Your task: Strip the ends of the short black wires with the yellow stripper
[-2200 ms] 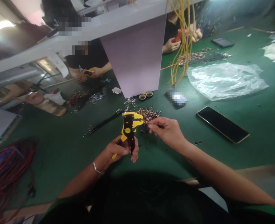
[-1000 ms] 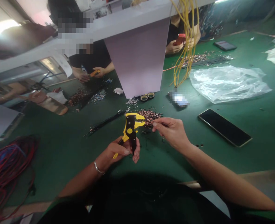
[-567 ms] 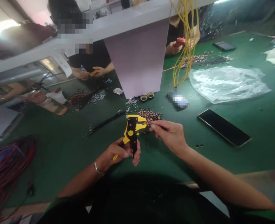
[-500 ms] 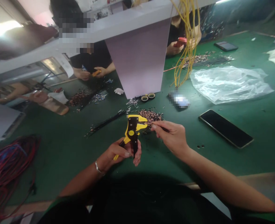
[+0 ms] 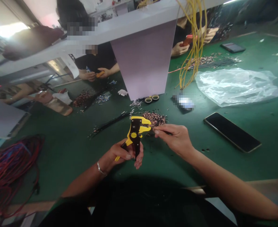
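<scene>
Right hand (image 5: 176, 140) has crept in closer to the yellow wire stripper (image 5: 136, 130) than a couple of seconds back, fingertips now just beside its head, grip pinched narrow on a thin dark wire piece (image 5: 163, 133) that's hard to make out. Left hand (image 5: 120, 154) has its grip wrapped round the stripper's handles, holding it upright above the green counter (image 5: 65, 148). Just behind the stripper sits a pile of copper bits (image 5: 155, 118), and a black phone (image 5: 232, 131) lies well off to its right.
</scene>
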Motion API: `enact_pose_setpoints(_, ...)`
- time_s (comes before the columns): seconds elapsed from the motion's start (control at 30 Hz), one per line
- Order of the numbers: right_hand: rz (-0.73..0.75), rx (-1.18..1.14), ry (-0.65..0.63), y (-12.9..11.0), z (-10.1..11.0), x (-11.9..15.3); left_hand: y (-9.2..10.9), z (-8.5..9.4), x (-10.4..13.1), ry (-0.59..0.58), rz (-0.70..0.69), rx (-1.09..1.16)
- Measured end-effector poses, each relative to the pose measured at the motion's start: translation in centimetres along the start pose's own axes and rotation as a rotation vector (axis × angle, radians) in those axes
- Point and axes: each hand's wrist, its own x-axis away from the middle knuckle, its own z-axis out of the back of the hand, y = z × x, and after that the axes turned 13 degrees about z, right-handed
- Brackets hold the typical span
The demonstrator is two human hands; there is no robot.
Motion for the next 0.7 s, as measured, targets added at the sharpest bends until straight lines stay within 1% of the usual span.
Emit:
enact_pose_setpoints(0.13,-0.033,-0.025,0.027,-0.39,0.13,-0.08,-0.03,0.06,-0.04,-0.01,0.003,0.022)
enact_pose_setpoints(0.27,-0.066,-0.041,0.093,-0.42,-0.03,0.09,-0.07,0.09,-0.09,-0.025,0.005,0.036)
enact_pose_setpoints(0.37,-0.092,-0.051,0.141,-0.34,-0.15,0.16,-0.08,0.14,-0.08,-0.011,-0.002,0.044)
enact_pose_setpoints(0.5,-0.112,-0.056,0.126,-0.27,-0.38,0.31,-0.18,0.12,-0.08,-0.019,-0.006,0.041)
enact_pose_setpoints(0.7,-0.094,-0.05,0.088,-0.46,-0.42,0.44,-0.21,-0.12,-0.14,-0.015,-0.008,0.033)
